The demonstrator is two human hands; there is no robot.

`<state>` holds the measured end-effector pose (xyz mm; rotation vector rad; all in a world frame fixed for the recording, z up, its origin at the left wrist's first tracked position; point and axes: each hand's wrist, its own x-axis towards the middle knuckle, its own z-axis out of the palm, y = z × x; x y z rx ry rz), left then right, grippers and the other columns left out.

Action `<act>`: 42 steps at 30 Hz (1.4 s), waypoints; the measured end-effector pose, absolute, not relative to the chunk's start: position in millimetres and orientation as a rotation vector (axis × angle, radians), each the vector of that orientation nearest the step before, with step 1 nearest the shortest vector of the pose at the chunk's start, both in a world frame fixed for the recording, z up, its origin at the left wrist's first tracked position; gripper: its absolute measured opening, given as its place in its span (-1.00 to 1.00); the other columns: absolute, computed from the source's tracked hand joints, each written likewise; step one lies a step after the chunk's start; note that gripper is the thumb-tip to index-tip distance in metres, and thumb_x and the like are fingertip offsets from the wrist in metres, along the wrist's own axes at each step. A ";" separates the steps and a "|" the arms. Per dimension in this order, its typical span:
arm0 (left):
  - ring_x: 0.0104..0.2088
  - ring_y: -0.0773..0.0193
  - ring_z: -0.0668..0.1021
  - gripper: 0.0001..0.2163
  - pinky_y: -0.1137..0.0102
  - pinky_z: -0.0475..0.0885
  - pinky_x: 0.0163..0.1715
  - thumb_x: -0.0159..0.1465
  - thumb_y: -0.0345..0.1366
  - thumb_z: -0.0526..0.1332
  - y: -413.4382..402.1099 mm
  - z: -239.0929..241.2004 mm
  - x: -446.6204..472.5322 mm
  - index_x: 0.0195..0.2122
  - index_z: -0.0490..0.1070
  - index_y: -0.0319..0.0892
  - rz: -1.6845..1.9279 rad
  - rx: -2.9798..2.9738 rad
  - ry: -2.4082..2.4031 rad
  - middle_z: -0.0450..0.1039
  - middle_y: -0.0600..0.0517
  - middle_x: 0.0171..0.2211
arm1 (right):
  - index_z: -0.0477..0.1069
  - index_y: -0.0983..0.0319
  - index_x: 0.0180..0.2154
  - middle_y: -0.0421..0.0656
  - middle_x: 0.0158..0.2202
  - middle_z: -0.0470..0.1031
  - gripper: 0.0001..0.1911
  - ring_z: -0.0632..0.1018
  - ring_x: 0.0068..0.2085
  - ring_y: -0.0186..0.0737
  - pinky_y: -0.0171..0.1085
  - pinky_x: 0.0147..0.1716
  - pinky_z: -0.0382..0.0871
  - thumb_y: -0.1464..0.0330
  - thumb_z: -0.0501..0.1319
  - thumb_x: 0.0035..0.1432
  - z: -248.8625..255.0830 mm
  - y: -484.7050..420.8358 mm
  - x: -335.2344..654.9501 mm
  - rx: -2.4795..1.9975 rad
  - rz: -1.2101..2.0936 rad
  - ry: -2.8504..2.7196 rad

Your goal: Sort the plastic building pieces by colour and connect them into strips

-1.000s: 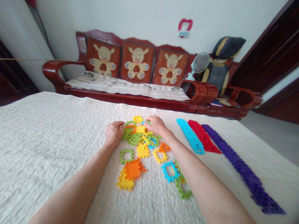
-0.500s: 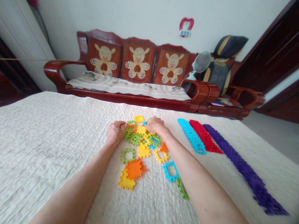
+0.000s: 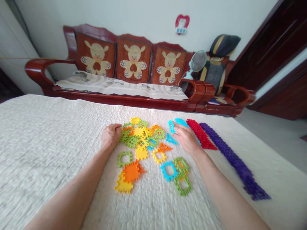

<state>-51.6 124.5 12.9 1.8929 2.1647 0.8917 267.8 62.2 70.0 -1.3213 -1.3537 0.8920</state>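
Note:
At the left edge of a loose pile of notched plastic building pieces rests my left hand (image 3: 111,135), fingers curled together beside green pieces (image 3: 124,135). Whether anything is in those fingers is hidden. My right hand (image 3: 185,136) is to the right of the pile, its fingers closed on a blue plastic building piece (image 3: 171,126). Just below its fingertips lies a blue triangular piece (image 3: 170,139). Between my hands are yellow pieces (image 3: 138,131), green window-shaped pieces (image 3: 159,134) and an orange triangle (image 3: 164,147).
Blue (image 3: 181,121), red (image 3: 201,134) and purple strips (image 3: 232,159) of pieces lie on the right of the white-covered table (image 3: 59,134). Nearer me are an orange square (image 3: 131,172), a blue frame (image 3: 165,175) and green frames (image 3: 183,188). Behind stands a wooden sofa (image 3: 120,99).
My right hand has moved right, out of the pile, with the blue piece in its fingers. A blue triangle now shows beside it. My left hand stays at the pile while the view has shifted.

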 end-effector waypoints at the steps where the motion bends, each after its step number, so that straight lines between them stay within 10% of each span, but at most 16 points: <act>1: -0.07 0.12 0.61 -0.62 0.31 0.46 0.04 0.25 -0.30 0.02 124.6 12.5 -52.1 -0.11 0.64 -0.12 0.892 1.885 2.164 0.63 -0.05 -0.07 | 0.53 0.19 -0.23 -0.04 0.08 0.53 -0.69 0.50 0.13 -0.03 -0.13 -0.03 0.45 0.15 0.18 0.10 67.5 47.3 283.1 -1.375 0.797 -1.385; 11: 0.00 0.01 0.57 -0.58 0.18 0.43 0.10 0.20 -0.24 0.04 126.3 21.2 -55.0 -0.04 0.60 -0.17 0.738 1.760 2.224 0.57 -0.07 0.04 | 0.39 0.18 -0.46 -0.01 -0.07 0.52 -0.97 0.54 0.01 -0.07 -0.07 0.11 0.35 0.42 0.22 -0.02 34.9 -34.0 331.6 -1.781 0.255 -1.811; 18: 0.05 0.01 0.56 -0.56 0.18 0.37 0.17 0.16 -0.23 0.06 131.5 18.7 -58.4 -0.04 0.60 -0.14 0.718 1.715 2.281 0.58 -0.03 0.04 | 0.40 0.23 0.03 0.01 0.15 0.41 -0.44 0.43 0.19 -0.08 -0.08 0.19 0.29 0.53 0.16 -0.09 40.2 -33.2 359.3 -1.544 0.445 -2.099; 26: 0.02 -0.05 0.57 -0.56 0.11 0.38 0.16 0.12 -0.20 0.07 134.9 19.4 -61.7 -0.07 0.63 -0.09 0.711 1.685 2.319 0.61 -0.02 0.00 | 0.38 0.26 0.07 0.04 0.08 0.46 -0.41 0.46 0.10 -0.03 -0.05 0.14 0.33 0.56 0.17 -0.08 24.4 -30.2 358.4 -1.475 0.292 -2.185; 42: -0.09 -0.01 0.60 -0.64 0.09 0.41 0.12 0.07 -0.19 0.11 141.3 12.0 -69.0 -0.23 0.66 0.01 0.782 1.690 2.346 0.65 0.09 -0.10 | 0.38 0.28 0.05 -0.01 -0.09 0.45 -0.50 0.49 -0.05 -0.04 -0.11 -0.01 0.39 0.27 0.25 0.06 27.9 -25.3 371.7 -1.928 -0.029 -1.672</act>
